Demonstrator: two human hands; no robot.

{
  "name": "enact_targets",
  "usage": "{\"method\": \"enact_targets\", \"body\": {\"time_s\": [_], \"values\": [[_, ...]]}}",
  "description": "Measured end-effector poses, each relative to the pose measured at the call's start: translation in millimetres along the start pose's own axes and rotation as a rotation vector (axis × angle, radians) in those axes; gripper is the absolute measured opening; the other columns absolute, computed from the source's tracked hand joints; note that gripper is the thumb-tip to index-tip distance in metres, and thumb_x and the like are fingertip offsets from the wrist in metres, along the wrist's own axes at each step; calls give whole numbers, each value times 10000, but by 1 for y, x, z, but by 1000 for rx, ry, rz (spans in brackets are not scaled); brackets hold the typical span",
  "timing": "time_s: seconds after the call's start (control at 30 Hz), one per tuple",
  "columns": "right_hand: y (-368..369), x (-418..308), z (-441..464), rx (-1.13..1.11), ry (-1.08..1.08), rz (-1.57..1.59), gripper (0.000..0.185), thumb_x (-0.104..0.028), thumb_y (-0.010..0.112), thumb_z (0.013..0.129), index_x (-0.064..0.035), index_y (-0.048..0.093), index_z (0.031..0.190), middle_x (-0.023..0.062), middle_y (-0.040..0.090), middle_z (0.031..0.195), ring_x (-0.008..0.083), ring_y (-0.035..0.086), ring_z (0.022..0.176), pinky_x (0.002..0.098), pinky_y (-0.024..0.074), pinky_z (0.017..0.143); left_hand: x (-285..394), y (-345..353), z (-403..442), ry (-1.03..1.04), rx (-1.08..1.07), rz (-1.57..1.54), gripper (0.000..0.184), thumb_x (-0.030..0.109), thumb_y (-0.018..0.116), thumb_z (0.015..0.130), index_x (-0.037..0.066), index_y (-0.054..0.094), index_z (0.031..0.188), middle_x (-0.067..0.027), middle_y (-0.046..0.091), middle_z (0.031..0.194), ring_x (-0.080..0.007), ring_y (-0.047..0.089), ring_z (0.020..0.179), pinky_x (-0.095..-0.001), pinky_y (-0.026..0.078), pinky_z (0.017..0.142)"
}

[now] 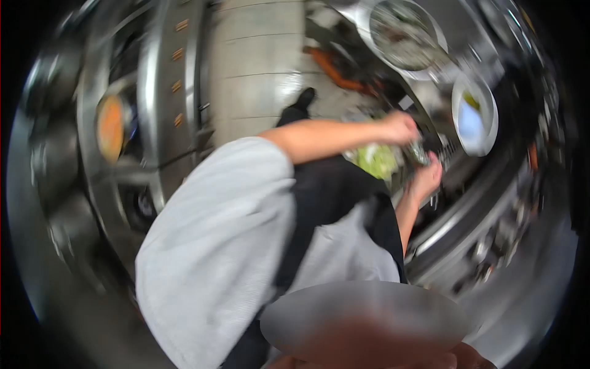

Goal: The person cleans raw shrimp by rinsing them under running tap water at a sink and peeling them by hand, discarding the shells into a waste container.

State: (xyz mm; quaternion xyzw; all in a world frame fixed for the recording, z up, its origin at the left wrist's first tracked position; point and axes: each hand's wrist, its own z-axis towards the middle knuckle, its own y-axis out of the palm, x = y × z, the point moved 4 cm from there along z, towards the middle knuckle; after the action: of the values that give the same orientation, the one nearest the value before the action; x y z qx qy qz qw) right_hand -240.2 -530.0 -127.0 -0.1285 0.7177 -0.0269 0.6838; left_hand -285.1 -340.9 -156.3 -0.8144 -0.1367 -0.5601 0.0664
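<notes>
My left hand [401, 128] reaches across from the left, its fingers closed. Close below it, my right hand [428, 176] is raised with its fingers curled in. Between them is a small, shiny, dark greenish thing [420, 152], which looks partly see-through; blur hides its kind, and both hands seem to grip it. Pale green leafy vegetables [376, 160] lie low down, just beyond my left forearm. Right of my hands stands a white oval bowl [490, 140] with something bluish-white and a yellow-green piece inside.
A large round white basin [444, 43] with greyish contents stands at the upper right. Along the left runs a steel counter [150, 80] with a round pan of orange food [111, 129]. An orange long thing [338, 72] lies beyond the tiled floor [255, 61]. Motion blurs the edges.
</notes>
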Motion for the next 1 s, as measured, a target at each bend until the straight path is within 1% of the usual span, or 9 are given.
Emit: {"method": "enact_targets", "body": {"time_s": [0.03,0.1,0.13,0.23,0.43,0.57,0.67,0.8,1.0], "values": [[-8,-8,-1,133,50,97,250,-144,465,999,16,648,1056,103,644,1089,222,636,968,396,586,772,-15,1,14,-84,-44,-78,203,216,746,776,59,700,897,-31,712,805,-128,650,706,-313,544,646],[-32,-6,10,79,-95,-18,269,-184,468,1016,20,629,1085,138,643,1118,248,654,1028,421,607,764,-5,-2,16,295,37,142,197,149,694,809,56,657,978,-34,668,812,-145,636,721,-310,528,656],[-39,-4,11,103,67,205,275,-212,450,1031,-2,597,1131,129,650,1127,241,662,1023,378,604,739,-5,4,21,526,74,406,206,187,675,828,59,666,989,-52,651,787,-171,631,710,-326,519,661],[-40,-23,3,72,236,292,269,-241,439,1056,-29,537,1190,164,638,1218,253,665,1065,385,596,824,29,37,2,552,-90,640,356,356,710,800,71,683,1013,-112,695,832,-296,692,791,-389,547,732],[-28,-13,-12,11,59,171,298,-255,453,1068,-33,570,1230,75,627,1154,156,629,1006,326,567,830,10,84,23,88,-290,242,527,355,756,823,-38,622,1149,-73,656,732,-147,614,653,-327,498,593],[-33,6,-27,73,315,351,246,-140,584,1002,-51,584,1232,44,638,1056,121,621,903,305,570,793,62,79,-5,588,-274,530,292,120,611,843,76,642,1130,-150,678,842,-317,661,743,-403,525,675],[-44,13,-34,200,414,490,202,-143,560,1014,-55,583,1195,38,633,1045,122,614,862,299,564,775,67,82,-9,834,-238,605,170,130,609,819,91,679,970,-121,663,871,-339,656,822,-425,530,716],[-62,18,-32,259,289,406,164,-143,533,1024,-58,575,1158,47,632,1092,135,625,905,284,551,773,55,79,-9,732,-240,1152,286,342,620,821,82,699,909,-128,677,943,-329,662,907,-466,487,816],[-41,1,-33,131,127,318,166,-141,510,1037,-53,581,1159,56,643,1107,138,643,958,290,542,818,48,89,-9,338,-442,648,442,361,714,806,14,620,1063,-187,701,873,-385,683,856,-442,538,749]]}}
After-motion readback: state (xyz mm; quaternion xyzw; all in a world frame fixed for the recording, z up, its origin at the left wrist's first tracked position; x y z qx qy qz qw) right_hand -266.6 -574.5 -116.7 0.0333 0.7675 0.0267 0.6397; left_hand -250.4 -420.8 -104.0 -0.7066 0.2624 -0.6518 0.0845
